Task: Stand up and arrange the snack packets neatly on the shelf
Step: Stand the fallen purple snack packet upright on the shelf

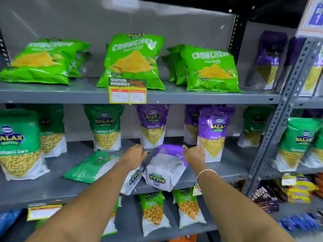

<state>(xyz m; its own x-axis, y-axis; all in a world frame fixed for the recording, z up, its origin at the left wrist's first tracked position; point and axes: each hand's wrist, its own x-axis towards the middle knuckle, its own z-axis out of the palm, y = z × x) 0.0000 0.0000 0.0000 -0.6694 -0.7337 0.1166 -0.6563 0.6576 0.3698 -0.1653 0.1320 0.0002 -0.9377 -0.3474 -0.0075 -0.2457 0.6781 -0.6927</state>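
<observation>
The right hand [194, 154] pinches the far end of a toppled purple packet [166, 168] on the shelf [227, 168]. The left hand [136, 154] hovers open beside it, its forearm hiding part of a fallen green packet [90, 166].

Purple-and-white snack packet [166, 166] lies between the fingers of both hands; a green-and-white packet [90, 166] left of the left fingers [139, 147], on a grey shelf [52, 182], bright green bags [132, 62] above

Grey slotted-steel shelving [286, 95] against a pale grey back panel [87, 23], dim overhead
</observation>
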